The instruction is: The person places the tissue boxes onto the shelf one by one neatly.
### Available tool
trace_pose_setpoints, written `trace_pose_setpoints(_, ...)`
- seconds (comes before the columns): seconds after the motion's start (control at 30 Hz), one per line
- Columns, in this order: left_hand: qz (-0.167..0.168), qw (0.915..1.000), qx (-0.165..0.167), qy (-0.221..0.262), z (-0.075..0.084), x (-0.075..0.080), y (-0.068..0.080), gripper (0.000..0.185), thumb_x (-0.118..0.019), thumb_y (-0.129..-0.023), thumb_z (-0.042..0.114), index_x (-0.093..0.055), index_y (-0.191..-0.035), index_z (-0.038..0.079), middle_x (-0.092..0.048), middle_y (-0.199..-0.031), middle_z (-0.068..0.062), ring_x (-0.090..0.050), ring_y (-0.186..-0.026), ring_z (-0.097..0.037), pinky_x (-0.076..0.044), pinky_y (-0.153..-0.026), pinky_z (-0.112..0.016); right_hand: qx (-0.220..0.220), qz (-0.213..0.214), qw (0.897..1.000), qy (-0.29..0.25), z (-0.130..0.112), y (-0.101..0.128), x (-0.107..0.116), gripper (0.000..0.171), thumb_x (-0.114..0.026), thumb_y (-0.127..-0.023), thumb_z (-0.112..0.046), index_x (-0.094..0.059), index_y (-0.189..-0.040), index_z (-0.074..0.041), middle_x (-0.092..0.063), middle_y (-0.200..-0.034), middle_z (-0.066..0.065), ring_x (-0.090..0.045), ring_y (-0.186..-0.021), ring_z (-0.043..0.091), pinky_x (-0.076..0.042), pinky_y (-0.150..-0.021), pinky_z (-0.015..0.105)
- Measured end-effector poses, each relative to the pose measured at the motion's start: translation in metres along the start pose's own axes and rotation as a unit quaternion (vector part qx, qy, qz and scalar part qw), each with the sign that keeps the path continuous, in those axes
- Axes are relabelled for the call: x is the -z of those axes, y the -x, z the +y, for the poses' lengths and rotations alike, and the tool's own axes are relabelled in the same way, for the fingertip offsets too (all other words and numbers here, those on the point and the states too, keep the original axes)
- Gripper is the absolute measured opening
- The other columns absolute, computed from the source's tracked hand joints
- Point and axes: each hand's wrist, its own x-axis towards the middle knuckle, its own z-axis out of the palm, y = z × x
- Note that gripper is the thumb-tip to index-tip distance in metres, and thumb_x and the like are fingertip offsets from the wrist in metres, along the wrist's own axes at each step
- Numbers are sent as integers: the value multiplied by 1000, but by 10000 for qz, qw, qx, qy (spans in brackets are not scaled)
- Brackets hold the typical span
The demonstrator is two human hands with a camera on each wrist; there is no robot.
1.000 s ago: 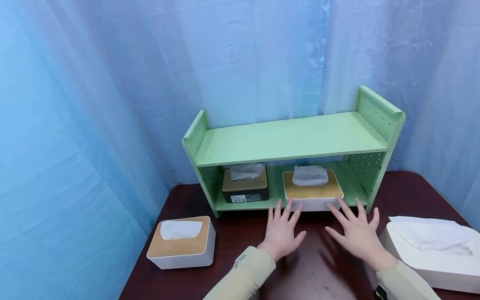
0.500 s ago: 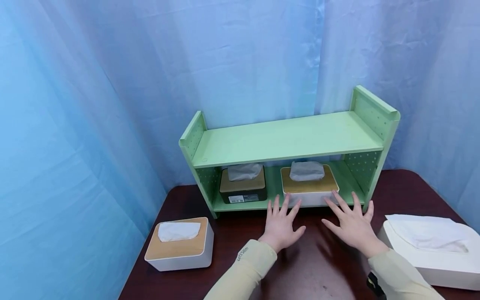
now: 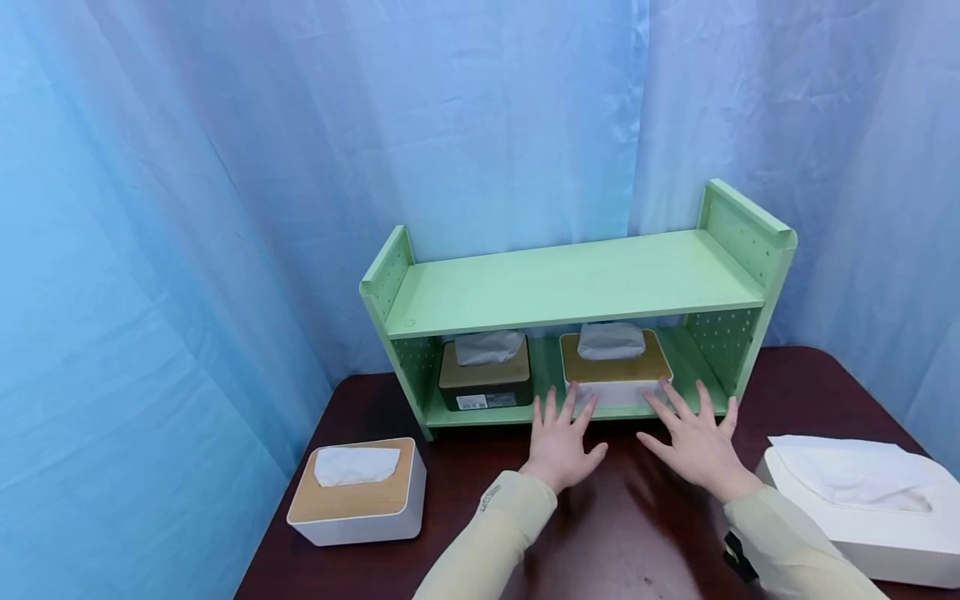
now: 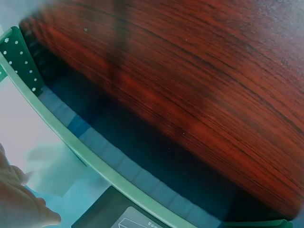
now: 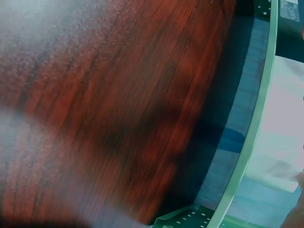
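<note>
A white tissue box with a wood-tone lid [image 3: 617, 368] sits on the lower board of the green shelf [image 3: 577, 283], a tissue bunched on top. My left hand [image 3: 561, 446] has its fingers spread, tips overlapping the left end of the box's front wall. At the right end, the fingertips of my right hand [image 3: 697, 442] meet the front wall, fingers straight and apart. Both palms face down above the table. In the left wrist view, part of the left hand [image 4: 21, 202] shows beside the white box wall; the right wrist view catches a sliver of the right hand [image 5: 294, 206].
Left on the same board stands a dark tissue box with a tan lid [image 3: 486, 375]. Another wood-lidded white tissue box [image 3: 360, 496] is on the dark red table [image 3: 615, 533] at front left. A larger white tissue box [image 3: 892, 533] lies at right. Blue curtains [image 3: 525, 125] hang behind.
The white wood-lidded tissue box has slid back on the lower board, its front now behind the board's front edge. Both hands moved with it; the view shifted slightly.
</note>
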Motion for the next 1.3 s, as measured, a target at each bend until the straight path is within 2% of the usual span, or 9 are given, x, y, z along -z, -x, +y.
trace_pose_setpoints(0.3,-283,9996,84,1,-4,-2,-6,67,-32,-94,63,-8,-152,38,-6,-160,6,-13,-146,-28,-14,-116,-47,-2,-122,9999,-44,0,-8,0,67,-51,-91,-54,-35,-147,-21,-27,-153,15,-12,-135,54,6,-97,77)
trace_pose_setpoints(0.47,-272,9996,40,110,-3,-1,-5,66,-33,-95,62,-11,-152,37,-8,-160,5,-13,-146,-28,-15,-116,-47,10,-84,9999,-68,-3,-7,0,65,-52,-91,-53,-36,-146,-21,-28,-152,18,-13,-135,54,5,-96,77)
trace_pose_setpoints(0.63,-97,9999,-12,88,-4,-2,-4,63,-33,-95,61,-14,-151,37,-11,-160,3,-14,-146,-28,-16,-116,-47,14,21,9999,-148,-5,-4,-1,66,-52,-91,-52,-32,-148,-24,-27,-152,19,-13,-135,53,5,-96,77)
trace_pose_setpoints(0.77,118,9998,-79,117,-7,-2,2,62,-33,-96,60,-16,-151,37,-14,-160,2,-14,-146,-28,-16,-116,-48,35,168,9996,-217,-4,2,-4,66,-52,-92,-52,-30,-148,-26,-27,-152,18,-14,-135,53,4,-97,77)
trace_pose_setpoints(0.9,280,9992,-170,242,-10,-1,12,62,-36,-96,58,-20,-151,35,-18,-159,1,-18,-145,-30,-19,-115,-49,43,284,9991,-304,-3,12,-8,64,-53,-91,-51,-35,-145,-22,-29,-150,18,-17,-133,53,1,-96,77)
trace_pose_setpoints(1.07,356,9982,-312,380,-13,-4,22,62,-37,-96,57,-22,-151,33,-20,-158,-1,-19,-144,-30,-21,-114,-50,72,410,9980,-483,-6,22,-12,62,-57,-90,-47,-39,-143,-20,-30,-148,21,-20,-130,54,-1,-96,76)
trace_pose_setpoints(1.3,391,9978,-348,400,-22,-1,32,63,-36,-96,57,-19,-152,33,-17,-159,-2,-17,-145,-30,-20,-114,-50,249,608,9957,-659,-19,30,-16,61,-63,-88,-39,-41,-141,-20,-31,-147,22,-24,-128,52,-6,-94,74)
